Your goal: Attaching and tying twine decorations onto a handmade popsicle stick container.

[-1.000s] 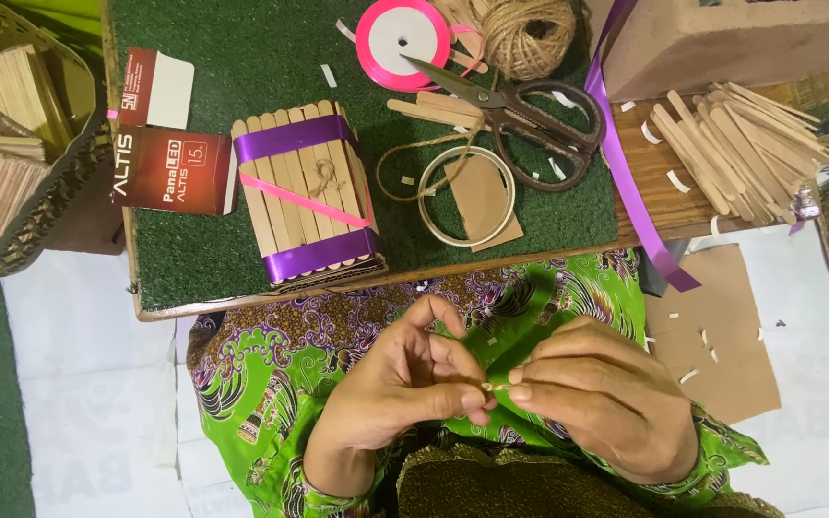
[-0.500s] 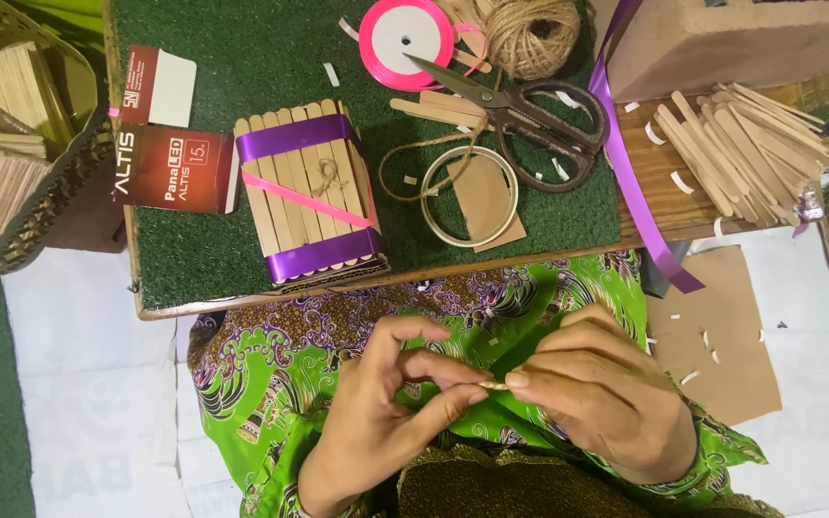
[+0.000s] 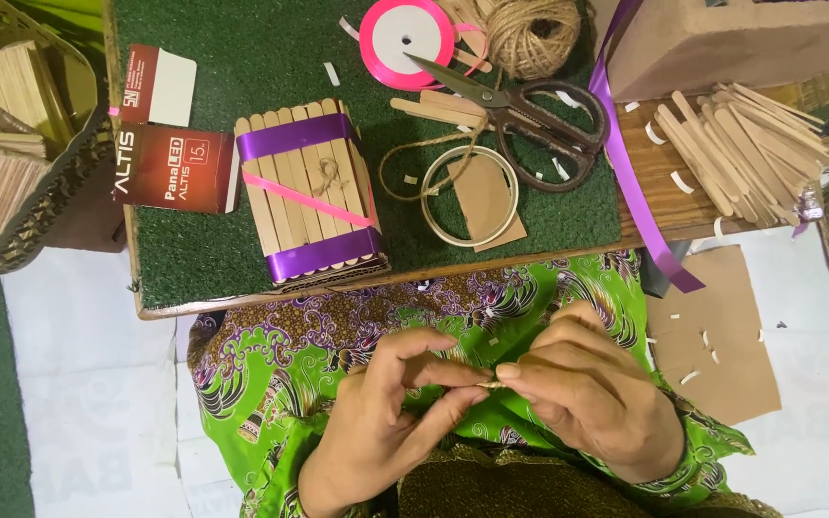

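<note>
Over my lap in green patterned cloth, my left hand (image 3: pixel 386 422) and my right hand (image 3: pixel 582 398) meet fingertip to fingertip. Between them they pinch a small thin tan piece (image 3: pixel 489 385), most of it hidden by the fingers. On the green mat (image 3: pixel 232 77) above stands a box of wooden sticks (image 3: pixel 309 192) wrapped with purple bands, a pink ribbon and a twine bow. Dark scissors (image 3: pixel 530 115) lie beside a pink ribbon spool (image 3: pixel 405 36) and a ball of twine (image 3: pixel 532 36).
A clear tape ring (image 3: pixel 434 211) rests around a brown card piece. A heap of loose wooden sticks (image 3: pixel 741 149) lies at the right, with a purple ribbon (image 3: pixel 630 182) hanging off the board. A woven basket (image 3: pixel 21 144) of sticks stands left; red cartons (image 3: pixel 170 168) lie beside it.
Both hands have shifted slightly lower over the lap, and the left fingers have re-gripped the small piece between them. The things on the mat have not moved.
</note>
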